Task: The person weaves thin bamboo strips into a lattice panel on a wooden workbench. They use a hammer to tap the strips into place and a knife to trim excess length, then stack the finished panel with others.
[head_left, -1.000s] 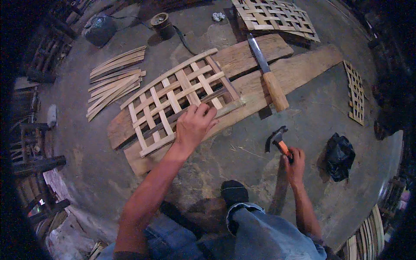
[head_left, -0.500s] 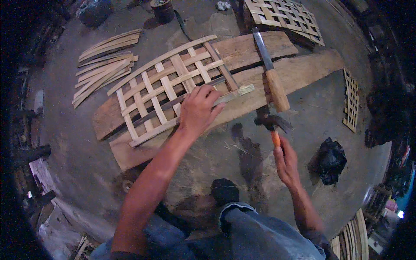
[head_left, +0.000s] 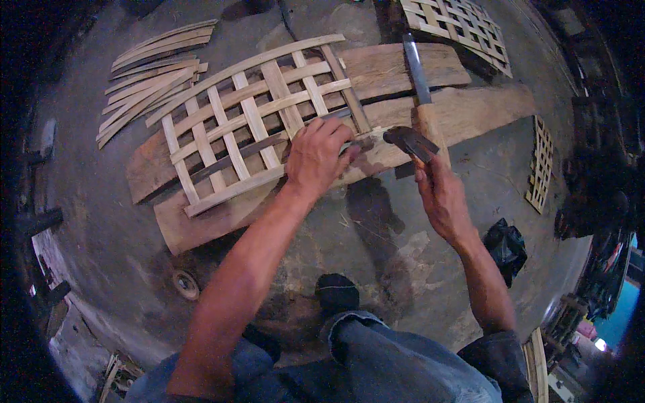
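A woven lattice panel (head_left: 282, 97) of pale flat strips, perhaps bamboo, lies across two rough planks (head_left: 477, 111). My left hand (head_left: 316, 158) is closed on the panel's near edge strip close to its right corner, thumb and fingers curled round it. In my right hand (head_left: 443, 205) is a hammer (head_left: 411, 140), gripped by its orange handle. Its dark head hovers by that corner; whether it touches the strip I cannot tell. Behind the hammer, a long knife (head_left: 418, 70) rests on the planks, its wooden handle partly hidden by hammer and hand.
Loose strips (head_left: 151, 84) are piled on the floor at the far left. Another lattice (head_left: 463, 30) lies at the far right, and a smaller one (head_left: 539, 164) at the right. A black plastic bag (head_left: 505, 250) sits beside my right forearm. A round ring-like object (head_left: 185, 285) lies left.
My right hand has raised the hammer up and to the left, bringing its head to the panel's corner. My left hand keeps its hold on the edge. The whole view has shifted slightly.
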The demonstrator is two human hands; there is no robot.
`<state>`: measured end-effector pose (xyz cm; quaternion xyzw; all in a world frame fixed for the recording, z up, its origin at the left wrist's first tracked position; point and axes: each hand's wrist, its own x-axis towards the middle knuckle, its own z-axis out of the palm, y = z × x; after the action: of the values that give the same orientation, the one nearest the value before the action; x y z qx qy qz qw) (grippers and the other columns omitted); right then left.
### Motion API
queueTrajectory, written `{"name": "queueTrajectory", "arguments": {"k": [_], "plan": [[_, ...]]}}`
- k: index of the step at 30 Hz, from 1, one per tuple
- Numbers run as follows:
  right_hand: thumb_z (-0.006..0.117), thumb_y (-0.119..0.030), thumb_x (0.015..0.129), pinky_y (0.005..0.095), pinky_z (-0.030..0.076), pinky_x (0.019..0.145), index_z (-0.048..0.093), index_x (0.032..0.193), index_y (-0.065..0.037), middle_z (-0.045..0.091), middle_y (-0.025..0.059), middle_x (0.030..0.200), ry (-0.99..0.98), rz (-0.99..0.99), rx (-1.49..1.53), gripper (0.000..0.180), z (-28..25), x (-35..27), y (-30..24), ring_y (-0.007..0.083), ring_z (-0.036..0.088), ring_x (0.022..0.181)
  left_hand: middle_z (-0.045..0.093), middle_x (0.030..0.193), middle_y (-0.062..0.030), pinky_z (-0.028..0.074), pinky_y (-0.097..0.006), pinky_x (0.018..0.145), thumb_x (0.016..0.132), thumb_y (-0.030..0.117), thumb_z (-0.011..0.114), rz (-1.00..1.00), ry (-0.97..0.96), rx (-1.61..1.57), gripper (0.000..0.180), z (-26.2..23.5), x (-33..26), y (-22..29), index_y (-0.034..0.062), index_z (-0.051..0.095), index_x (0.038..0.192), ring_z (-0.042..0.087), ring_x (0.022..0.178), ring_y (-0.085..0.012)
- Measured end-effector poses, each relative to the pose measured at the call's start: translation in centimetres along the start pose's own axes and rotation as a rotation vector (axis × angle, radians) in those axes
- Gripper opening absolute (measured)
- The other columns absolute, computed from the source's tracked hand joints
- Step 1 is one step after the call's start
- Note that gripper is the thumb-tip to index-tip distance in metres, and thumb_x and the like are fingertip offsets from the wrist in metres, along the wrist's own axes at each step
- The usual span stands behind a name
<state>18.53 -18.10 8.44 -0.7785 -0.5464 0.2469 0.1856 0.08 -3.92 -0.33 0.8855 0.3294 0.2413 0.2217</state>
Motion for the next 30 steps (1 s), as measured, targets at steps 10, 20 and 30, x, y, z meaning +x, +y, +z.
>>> {"name": "queueTrajectory", "arguments": {"k": [10,20,30], "plan": [[0.056,-0.015,0.096,0.0478,0.048,0.069,0.051,0.122,-0.003,0.064,0.0235,0.084,-0.034,-0.154,-0.067,0.030,0.6,3.0,1.2,0.0435,0.062,0.080,0.058,0.093,-0.0027,0.050,-0.038,0.080,0.074,0.021,0.077,-0.006,0.009,-0.015,0.023,0.0,0.2,-0.2,0.0114,0.064,0.090,0.058,0.092,-0.0230],[0.057,-0.012,0.094,0.0479,0.050,0.066,0.056,0.120,-0.007,0.064,0.0234,0.085,-0.096,-0.358,-0.211,0.027,-0.2,3.9,0.7,0.0445,0.062,0.077,0.057,0.093,-0.0032,0.049,-0.038,0.081,0.073,0.022,0.077,-0.039,-0.038,-0.038,0.026,-0.2,0.3,-0.4,0.0100,0.064,0.092,0.057,0.094,-0.0233],[0.056,-0.010,0.094,0.0490,0.048,0.065,0.056,0.117,-0.001,0.060,0.0279,0.087,-0.117,-0.087,-0.204,0.025,0.7,4.8,-0.6,0.0455,0.061,0.077,0.056,0.093,-0.0043,0.049,-0.038,0.082,0.076,0.025,0.075,-0.018,-0.025,-0.044,0.025,0.0,0.4,-0.3,0.0094,0.063,0.092,0.057,0.094,-0.0237]]}}
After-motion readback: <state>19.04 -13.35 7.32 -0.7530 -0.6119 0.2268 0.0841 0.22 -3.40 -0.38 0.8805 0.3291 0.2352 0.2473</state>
